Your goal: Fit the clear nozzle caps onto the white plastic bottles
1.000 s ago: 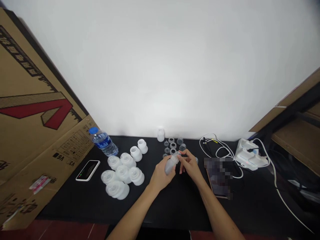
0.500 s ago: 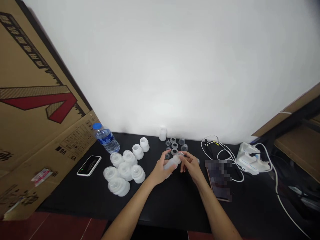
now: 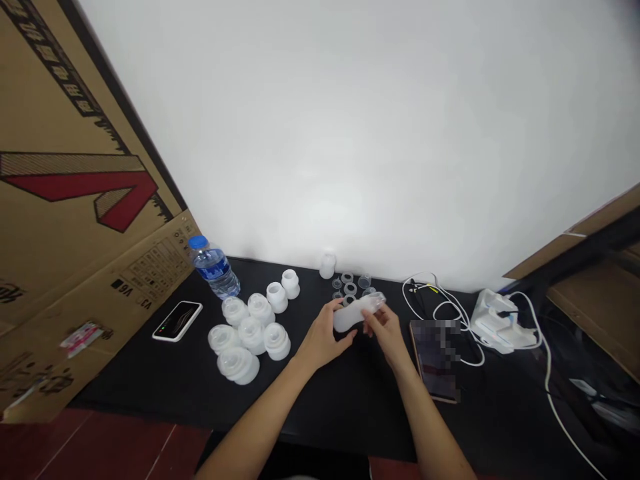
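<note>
Left hand (image 3: 323,337) and right hand (image 3: 384,335) both on a frosted translucent bottle-shaped part (image 3: 354,315), held above the table (image 3: 150,393), roughly level, clear end toward the right. Left fingers (image 3: 336,308) curl around the body, narrow grip. Right fingers (image 3: 374,319) pinch near the clear end. Just behind the part: small clear rings and cups (image 3: 350,289), and a white cap-like piece (image 3: 327,265) further back by the wall. To the left: cluster of white flanged funnel pieces (image 3: 251,335), two smaller white collars (image 3: 277,297) beside them, water bottle with blue cap (image 3: 214,268), white-cased phone (image 3: 177,321). To the right: pixelated tablet (image 3: 435,360), white cables (image 3: 430,300), white charging dock (image 3: 497,322). Cardboard sheet (image 3: 85,167) leans at far left.
</note>
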`<state>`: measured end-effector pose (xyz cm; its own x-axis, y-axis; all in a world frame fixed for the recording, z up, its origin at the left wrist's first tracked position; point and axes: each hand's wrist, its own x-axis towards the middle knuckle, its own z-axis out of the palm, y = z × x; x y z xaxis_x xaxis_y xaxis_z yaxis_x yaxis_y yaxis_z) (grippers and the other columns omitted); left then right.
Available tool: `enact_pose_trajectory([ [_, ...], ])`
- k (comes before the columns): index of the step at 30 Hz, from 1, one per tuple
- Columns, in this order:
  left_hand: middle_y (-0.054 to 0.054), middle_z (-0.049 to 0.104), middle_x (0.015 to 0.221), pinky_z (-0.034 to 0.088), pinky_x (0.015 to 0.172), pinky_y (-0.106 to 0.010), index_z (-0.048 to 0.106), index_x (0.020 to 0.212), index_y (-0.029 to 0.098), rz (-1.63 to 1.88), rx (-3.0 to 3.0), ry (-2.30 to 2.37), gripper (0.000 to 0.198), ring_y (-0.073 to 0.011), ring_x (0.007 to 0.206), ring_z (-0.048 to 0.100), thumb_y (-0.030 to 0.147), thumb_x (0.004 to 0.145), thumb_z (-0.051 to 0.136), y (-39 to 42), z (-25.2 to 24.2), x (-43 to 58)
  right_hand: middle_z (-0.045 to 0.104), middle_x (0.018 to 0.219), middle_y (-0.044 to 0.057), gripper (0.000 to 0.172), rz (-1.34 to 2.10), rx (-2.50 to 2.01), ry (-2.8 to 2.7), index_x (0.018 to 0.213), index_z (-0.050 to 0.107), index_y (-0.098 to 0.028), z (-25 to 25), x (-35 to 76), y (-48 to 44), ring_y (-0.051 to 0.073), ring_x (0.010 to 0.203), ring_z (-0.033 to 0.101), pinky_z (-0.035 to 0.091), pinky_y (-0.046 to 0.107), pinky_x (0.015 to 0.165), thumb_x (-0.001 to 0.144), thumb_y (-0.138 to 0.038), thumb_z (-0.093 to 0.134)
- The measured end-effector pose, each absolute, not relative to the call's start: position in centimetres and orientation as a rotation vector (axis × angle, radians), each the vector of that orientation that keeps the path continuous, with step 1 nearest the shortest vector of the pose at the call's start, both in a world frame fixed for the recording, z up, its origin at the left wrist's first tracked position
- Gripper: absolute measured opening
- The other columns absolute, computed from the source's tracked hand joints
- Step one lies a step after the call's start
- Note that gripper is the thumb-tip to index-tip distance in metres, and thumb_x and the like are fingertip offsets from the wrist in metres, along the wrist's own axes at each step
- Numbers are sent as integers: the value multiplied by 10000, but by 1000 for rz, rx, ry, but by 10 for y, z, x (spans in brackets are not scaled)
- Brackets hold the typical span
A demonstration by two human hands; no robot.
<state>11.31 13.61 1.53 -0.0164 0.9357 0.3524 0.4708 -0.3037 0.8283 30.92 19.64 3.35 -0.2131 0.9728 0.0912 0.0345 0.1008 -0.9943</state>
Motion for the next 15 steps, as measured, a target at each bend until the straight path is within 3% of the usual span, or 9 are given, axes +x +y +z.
enact_pose_trajectory([
  [3, -86, 681, 1210, 593, 927, -384, 549, 1380, 228, 1323, 1786, 1545, 530, -247, 1065, 697, 368, 926, 785, 138, 13, 116, 621, 719, -22, 474, 970, -1140, -1232, 1175, 669, -221, 33, 317, 196, 155, 552, 538, 438, 261, 493, 944, -625, 758],
  [6, -26, 678, 920, 569, 799, -328, 664, 1013, 224, 1151, 1945, 1481, 165, -206, 841, 685, 374, 976, 723, 139, 9, 118, 705, 861, 37, 501, 848, -1124, -1233, 1253, 650, -221, 35, 315, 192, 179, 606, 611, 511, 289, 530, 955, -613, 745],
  [8, -20, 677, 824, 558, 766, -322, 669, 871, 222, 1015, 2120, 1318, 168, -208, 783, 689, 343, 979, 710, 140, 4, 119, 760, 977, 90, 477, 857, -1065, -1375, 1238, 680, -222, 37, 306, 189, 244, 746, 710, 598, 350, 642, 936, -577, 781],
  [11, -59, 757, 897, 589, 813, -370, 730, 948, 220, 960, 2272, 1139, 53, -274, 873, 751, 268, 928, 740, 143, -9, 122, 790, 1172, 134, 445, 910, -976, -1672, 1239, 724, -240, 46, 280, 184, 340, 1012, 759, 644, 454, 864, 900, -504, 839],
  [15, -157, 751, 1362, 573, 1049, -502, 714, 1310, 207, 1012, 2330, 1128, 418, -391, 1265, 702, 198, 893, 737, 145, -26, 125, 804, 999, 76, 366, 903, -1008, -2020, 1225, 757, -282, 60, 242, 182, 298, 818, 733, 621, 433, 775, 887, -401, 832],
])
